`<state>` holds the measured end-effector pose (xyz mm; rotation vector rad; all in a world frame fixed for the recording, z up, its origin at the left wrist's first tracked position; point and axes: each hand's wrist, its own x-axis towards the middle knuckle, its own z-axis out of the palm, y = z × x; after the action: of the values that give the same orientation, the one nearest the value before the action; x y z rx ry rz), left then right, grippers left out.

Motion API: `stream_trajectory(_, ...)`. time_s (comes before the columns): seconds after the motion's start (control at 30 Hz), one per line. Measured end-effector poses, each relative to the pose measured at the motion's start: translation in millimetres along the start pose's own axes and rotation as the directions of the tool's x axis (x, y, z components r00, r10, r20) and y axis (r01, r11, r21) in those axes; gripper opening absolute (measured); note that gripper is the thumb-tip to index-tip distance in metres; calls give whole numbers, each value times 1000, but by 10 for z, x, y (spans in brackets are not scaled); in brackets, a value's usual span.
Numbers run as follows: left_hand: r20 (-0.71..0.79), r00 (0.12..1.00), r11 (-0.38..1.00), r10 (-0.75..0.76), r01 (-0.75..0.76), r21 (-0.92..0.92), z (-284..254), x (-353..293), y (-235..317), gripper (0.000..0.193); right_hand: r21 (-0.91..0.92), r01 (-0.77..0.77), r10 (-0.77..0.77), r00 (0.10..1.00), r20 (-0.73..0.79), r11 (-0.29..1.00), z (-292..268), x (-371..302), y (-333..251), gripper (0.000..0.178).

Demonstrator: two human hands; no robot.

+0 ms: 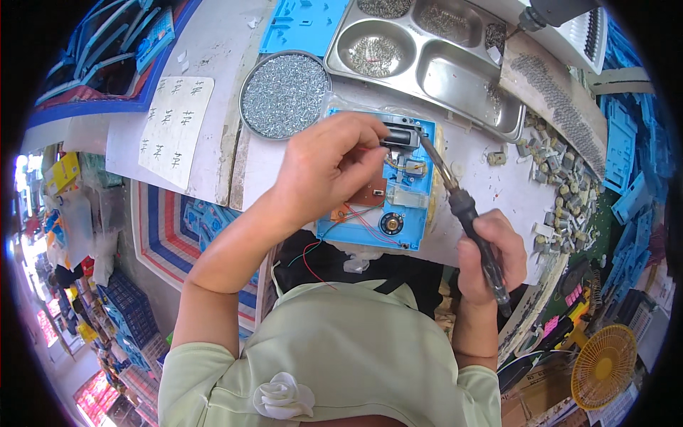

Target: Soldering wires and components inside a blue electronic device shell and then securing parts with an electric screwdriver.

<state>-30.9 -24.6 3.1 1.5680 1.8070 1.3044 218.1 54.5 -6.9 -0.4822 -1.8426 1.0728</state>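
Note:
A blue plastic casing (418, 235) lies in front of me, holding a small round speaker (391, 223), a brown circuit board (371, 193), a black part (403, 135) and thin wires. My left hand (334, 156) is over its left side, thumb and fingers pinched together beside the black part; whatever they hold is hidden. My right hand (491, 256) grips a soldering iron (466, 208) by its black handle. The iron's metal end slants up and left, reaching the casing near the black part. Red and green wires (310, 256) hang over the near left edge.
A round tin of small screws (284, 96) stands behind my left hand. Beyond the casing sits a steel compartment tray (445, 67) with small metal parts. Many small motor-like parts (562, 185) are piled at right. A yellow fan (603, 366) stands at lower right.

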Motion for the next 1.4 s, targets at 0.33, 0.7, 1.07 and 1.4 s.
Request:
stream_trajectory(0.33, 118, 907, 757, -405, 405, -513, 150, -107, -20, 9, 121, -261, 256, 965, 52, 958, 753, 509, 103, 53)
stream_trajectory(0.7, -23, 996, 993, -91, 89, -78, 48, -80, -61, 10, -13, -249, 250, 968, 31, 968, 767, 492, 130, 48)
stream_trajectory(1.07, 79, 971, 956, -224, 235, -176, -14, -77, -59, 9, -35, -224, 224, 975, -3, 974, 768, 444, 215, 51)
stream_trajectory(1.4, 132, 959, 944, -250, 271, -189, 0, -65, -78, 8, -20, -204, 205, 979, 24, 979, 797, 473, 211, 52)
